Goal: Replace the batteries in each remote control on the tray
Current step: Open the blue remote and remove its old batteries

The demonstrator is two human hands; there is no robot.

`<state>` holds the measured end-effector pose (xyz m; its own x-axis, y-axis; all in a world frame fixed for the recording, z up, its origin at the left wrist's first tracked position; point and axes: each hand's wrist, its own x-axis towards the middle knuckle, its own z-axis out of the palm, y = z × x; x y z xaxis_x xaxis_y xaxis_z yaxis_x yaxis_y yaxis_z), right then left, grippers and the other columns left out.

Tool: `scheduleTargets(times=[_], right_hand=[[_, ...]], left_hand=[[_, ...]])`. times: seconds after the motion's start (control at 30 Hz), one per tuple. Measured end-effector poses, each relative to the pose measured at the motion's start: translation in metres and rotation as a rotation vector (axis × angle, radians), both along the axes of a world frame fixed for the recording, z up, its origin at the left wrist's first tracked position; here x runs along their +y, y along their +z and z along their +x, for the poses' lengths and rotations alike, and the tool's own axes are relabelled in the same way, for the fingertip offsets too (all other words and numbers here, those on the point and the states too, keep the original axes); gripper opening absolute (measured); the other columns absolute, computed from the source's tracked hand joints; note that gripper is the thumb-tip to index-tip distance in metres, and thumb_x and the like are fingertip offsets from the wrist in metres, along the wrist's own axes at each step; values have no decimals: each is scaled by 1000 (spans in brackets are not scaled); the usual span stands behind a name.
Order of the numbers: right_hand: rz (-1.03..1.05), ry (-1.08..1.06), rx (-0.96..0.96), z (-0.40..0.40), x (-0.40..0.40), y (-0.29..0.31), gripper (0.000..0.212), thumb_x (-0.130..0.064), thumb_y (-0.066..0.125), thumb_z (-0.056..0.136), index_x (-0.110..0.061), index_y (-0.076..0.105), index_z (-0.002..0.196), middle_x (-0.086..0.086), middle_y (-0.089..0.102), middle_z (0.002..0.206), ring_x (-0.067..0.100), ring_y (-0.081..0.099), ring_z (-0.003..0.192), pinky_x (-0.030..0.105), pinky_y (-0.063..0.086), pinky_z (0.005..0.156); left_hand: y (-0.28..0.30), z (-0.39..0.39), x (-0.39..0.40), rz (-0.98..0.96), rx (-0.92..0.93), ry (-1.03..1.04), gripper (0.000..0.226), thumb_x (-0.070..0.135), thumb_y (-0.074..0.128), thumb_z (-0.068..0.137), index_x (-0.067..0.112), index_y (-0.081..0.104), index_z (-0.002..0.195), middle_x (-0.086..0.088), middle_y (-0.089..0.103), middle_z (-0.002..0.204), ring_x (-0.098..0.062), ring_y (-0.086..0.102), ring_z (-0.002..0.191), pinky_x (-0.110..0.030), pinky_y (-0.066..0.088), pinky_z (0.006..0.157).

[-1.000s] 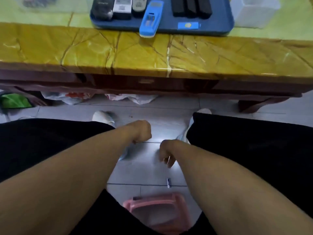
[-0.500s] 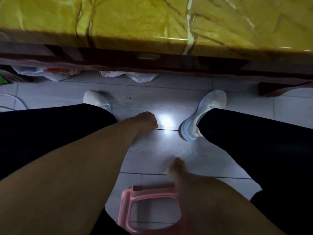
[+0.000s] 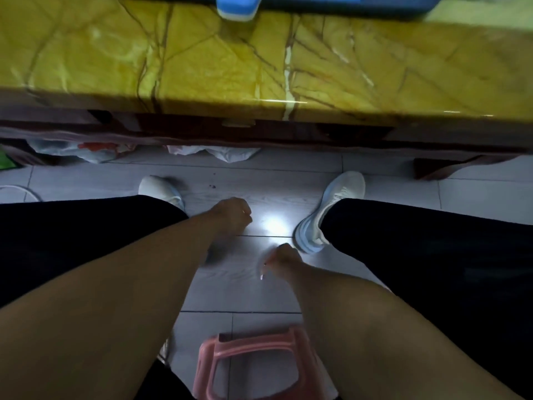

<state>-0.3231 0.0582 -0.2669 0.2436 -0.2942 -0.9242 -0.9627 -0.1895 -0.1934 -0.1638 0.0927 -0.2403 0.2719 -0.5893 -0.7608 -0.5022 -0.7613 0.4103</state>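
The dark blue tray shows only as a strip at the top edge, on the yellow marble table. A light blue remote hangs over the tray's front rim. Both of my hands are low between my knees, above the grey floor tiles. My right hand pinches a small battery by its fingertips; the battery points down and glints. My left hand is curled into a loose fist further forward, and I see nothing in it. The other remotes are out of view.
A pink plastic stool stands under me between my legs. My white shoes rest on the tiles. Plastic bags and clutter lie under the table's dark wooden frame. A white cable curves at the left.
My right hand went down to the floor beside the stool and has come back up with the battery that lay there. The view has tilted up again, so the tray's edge shows.
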Motion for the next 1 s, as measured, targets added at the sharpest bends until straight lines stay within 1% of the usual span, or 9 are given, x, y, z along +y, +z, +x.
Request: scheduleTargets(times=[0.1,0.2,0.33,0.43,0.57,0.7,0.8,0.9,1.0], right_hand=[[-39,27,-103,19,-20,12,22,-29,83,77,-23,78,98,-8,73,109,11,66,98,16,49,71],[-44,100,-240,39,-41,53,17,-23,80,80,-30,65,74,0,73,108,14,61,86,26,53,78],[94,239,-262,61,-53,117,14,-7,71,89,-17,64,82,15,73,111,20,64,76,32,57,73],[165,421,-170,79,-59,168,8,-5,64,95,-11,61,91,19,70,108,16,69,69,24,58,59],[16,492,-255,102,-62,254,3,-6,63,93,-7,66,93,9,70,84,17,73,77,30,59,67],[155,449,-386,131,-70,329,17,1,55,97,-5,62,112,15,64,86,17,69,61,28,61,59],[16,312,-685,163,-76,357,18,0,62,93,-4,64,110,13,67,83,24,68,70,31,60,59],[-240,28,-1019,211,-82,357,12,-5,70,89,-9,66,99,8,70,75,23,68,66,36,62,63],[-494,-54,-1101,255,-88,348,11,-17,74,84,-21,66,90,4,74,76,19,72,70,39,61,74]], left_hand=[[27,4,1,-57,24,63,26,18,62,96,10,65,120,-10,63,128,-27,61,116,-27,47,91],[63,8,-3,-125,33,86,20,9,61,95,4,69,112,-12,69,115,-31,65,108,-37,54,92],[125,18,-8,-155,58,99,14,7,53,97,7,65,102,-10,68,96,-28,67,82,-30,55,63],[180,33,-2,26,150,39,19,17,52,101,6,65,110,-10,70,99,-28,70,77,-35,58,69],[246,64,10,-1,349,91,27,26,57,100,4,67,112,-10,73,98,-23,72,72,-28,58,61],[284,99,10,-552,557,552,22,29,54,101,12,66,103,-4,72,87,-15,70,65,-21,53,52],[282,122,-3,-965,414,1063,19,18,51,101,9,65,111,-6,70,92,-17,70,71,-29,56,62],[274,148,-13,-1095,308,1375,18,13,49,101,9,63,112,-8,68,103,-23,66,89,-35,56,78],[276,163,-20,-1117,281,1432,12,15,55,97,12,63,105,-1,65,90,-19,60,86,-33,52,79]])
